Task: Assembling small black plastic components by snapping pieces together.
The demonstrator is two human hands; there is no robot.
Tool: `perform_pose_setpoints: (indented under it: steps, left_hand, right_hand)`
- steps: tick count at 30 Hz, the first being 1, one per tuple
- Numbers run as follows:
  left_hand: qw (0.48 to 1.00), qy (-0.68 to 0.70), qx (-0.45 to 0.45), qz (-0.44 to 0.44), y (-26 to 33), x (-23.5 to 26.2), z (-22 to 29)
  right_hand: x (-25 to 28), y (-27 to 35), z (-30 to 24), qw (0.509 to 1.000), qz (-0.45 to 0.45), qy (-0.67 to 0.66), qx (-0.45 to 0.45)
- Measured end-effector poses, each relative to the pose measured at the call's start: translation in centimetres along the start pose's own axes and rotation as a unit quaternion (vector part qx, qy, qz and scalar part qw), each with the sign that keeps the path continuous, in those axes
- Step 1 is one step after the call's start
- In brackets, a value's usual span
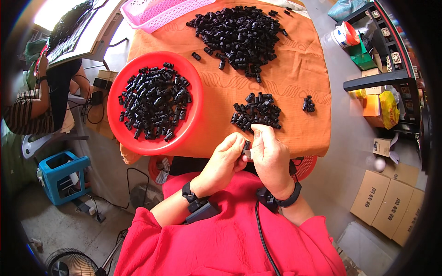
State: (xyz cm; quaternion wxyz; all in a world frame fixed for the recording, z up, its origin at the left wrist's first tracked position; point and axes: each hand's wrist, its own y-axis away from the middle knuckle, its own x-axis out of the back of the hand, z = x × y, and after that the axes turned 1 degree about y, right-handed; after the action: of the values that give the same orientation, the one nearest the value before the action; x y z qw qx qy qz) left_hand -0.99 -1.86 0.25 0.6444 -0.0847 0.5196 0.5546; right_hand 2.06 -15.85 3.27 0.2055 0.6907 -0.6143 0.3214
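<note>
red bowl (120, 87): sits at the left edge of the counter (299, 83), hanging a bit over it, and it's pretty well filled with small black plastic pieces (154, 102). My guess is that's the finished lot.
left hand (225, 158): fingers curled in, pinching one black clip part (247, 148) from the left, right at the near edge of the counter.
right hand (269, 154): closed around the same part from the other side, thumb pressing on it, so both hands are on one piece.
small pile (257, 111): just past the hands, looks like the working batch, a couple dozen to go.
big heap (241, 34): far side of the orange cloth, way bigger than what's in the bowl.
stray few (308, 104): off to the right of the small pile.
progress: I'd say under halfway, loads left.
</note>
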Motion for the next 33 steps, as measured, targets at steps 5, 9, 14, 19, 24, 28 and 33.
perform_pose_setpoints:
  steps: [5, 9, 14, 19, 24, 28, 33]
  left_hand:
    - [1.000, -0.014, -0.001, 0.002, -0.13, 0.20, -0.29]
    - [1.000, -0.018, 0.001, 0.000, -0.10, 0.21, -0.26]
    - [1.000, -0.027, 0.003, 0.000, -0.25, 0.39, -0.58]
    - [1.000, -0.020, 0.009, -0.016, -0.11, 0.57, -0.39]
    - [1.000, -0.013, 0.023, -0.017, -0.12, 0.55, -0.40]
    - [1.000, -0.007, 0.023, -0.011, -0.11, 0.41, -0.46]
    - [1.000, -0.012, 0.009, -0.007, -0.17, 0.58, -0.73]
  right_hand:
    - [-0.16, 0.03, 0.33, 1.000, -0.009, -0.002, -0.012]
    - [-0.13, 0.02, 0.32, 1.000, -0.017, 0.010, -0.013]
    - [-0.07, 0.22, 0.22, 1.000, -0.017, 0.013, -0.022]
    - [-0.05, 0.11, 0.23, 0.999, -0.022, 0.008, -0.022]
    - [0.16, 0.08, 0.09, 0.999, -0.030, 0.029, -0.019]
    - [0.15, 0.11, -0.02, 0.998, -0.040, 0.031, -0.029]
    - [0.05, 0.26, -0.13, 0.998, -0.043, 0.011, -0.045]
